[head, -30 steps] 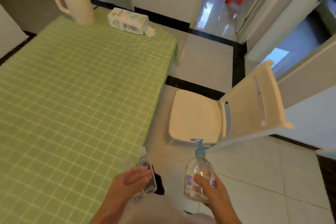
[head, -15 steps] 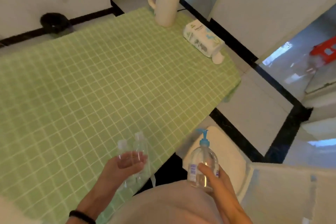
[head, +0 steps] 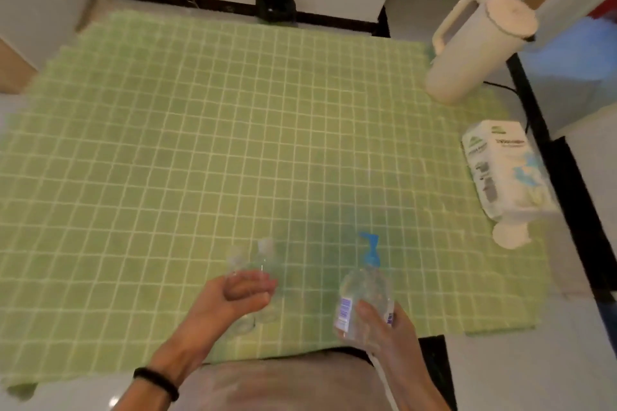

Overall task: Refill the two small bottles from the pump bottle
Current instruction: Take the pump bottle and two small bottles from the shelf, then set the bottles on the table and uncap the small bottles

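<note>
We see the left hand (head: pixel 233 297) curled round both small bottles (head: pixel 263 260), side by side over the near part of the green checked cloth (head: pixel 200 143). The right hand (head: pixel 384 327) grips the pump bottle (head: pixel 365 287) by its lower body, blue pump up, just right of them. White jug (head: pixel 474 43) and tissue pack (head: pixel 507 173) sit at the far right edge.

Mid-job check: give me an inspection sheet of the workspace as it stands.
Surface: table under a green checked cloth.
Job's things: two small bottles, clear, caps apparently on; pump bottle, blue pump on top.
Clutter: white jug and tissue pack along the right edge.
Hands: left hand holds both small bottles; right hand grips the pump bottle.
Cables: black cord behind the jug.
Surroundings: black round object on the floor past the far edge.
</note>
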Demonstrator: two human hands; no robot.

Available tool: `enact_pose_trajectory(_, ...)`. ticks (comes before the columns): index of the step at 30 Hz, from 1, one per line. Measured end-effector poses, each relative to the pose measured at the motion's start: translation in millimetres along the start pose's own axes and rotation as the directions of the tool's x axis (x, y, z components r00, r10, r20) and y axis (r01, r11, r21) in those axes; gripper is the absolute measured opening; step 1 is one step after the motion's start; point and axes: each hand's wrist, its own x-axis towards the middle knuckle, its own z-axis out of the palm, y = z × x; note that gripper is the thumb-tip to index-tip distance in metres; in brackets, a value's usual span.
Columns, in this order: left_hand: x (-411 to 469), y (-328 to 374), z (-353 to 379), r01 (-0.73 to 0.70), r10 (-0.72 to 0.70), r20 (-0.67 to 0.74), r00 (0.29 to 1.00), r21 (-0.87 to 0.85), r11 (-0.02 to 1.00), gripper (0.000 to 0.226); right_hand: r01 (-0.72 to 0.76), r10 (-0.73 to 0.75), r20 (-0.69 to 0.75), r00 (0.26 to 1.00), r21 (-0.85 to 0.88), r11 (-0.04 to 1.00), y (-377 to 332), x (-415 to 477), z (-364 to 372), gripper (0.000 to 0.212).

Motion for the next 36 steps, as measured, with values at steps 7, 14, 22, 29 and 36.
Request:
enact_pose_trajectory(7, 64, 2, 124, -0.021, 0.021, 0.013, 1.0, 0.002, 1.0, 0.061, 0.066, -0.064, 0.078, 0.995, -0.029, 0.997, -19, 70, -105, 0.057)
enact_pose_trajectory(14, 100, 6, 187, -0.058, 0.054, 0.05, 0.997, 0.074, 0.996, 0.052, 0.078, -0.079, 0.069, 0.995, 0.017, 0.997, -10, 100, -156, 0.055)
enact_pose_trajectory(22, 131, -15, 194, -0.183, 0.178, 0.048, 0.983, 0.135, 0.974, 0.051, 0.125, -0.124, 0.049, 0.991, -0.015, 0.992, 23, 135, -163, 0.063)
enact_pose_trajectory(29, 147, -30, 180, -0.403, 0.4, 0.07, 0.914, 0.275, 0.873, 0.051, 0.329, -0.33, 0.077, 0.941, 0.022, 0.944, 33, 157, -161, 0.064)
enact_pose_trajectory(36, 163, -52, 178, -0.606, 0.593, 0.16, 0.789, 0.364, 0.707, 0.05, 0.548, -0.566, 0.081, 0.82, 0.174, 0.818, 60, 173, -166, 0.088)
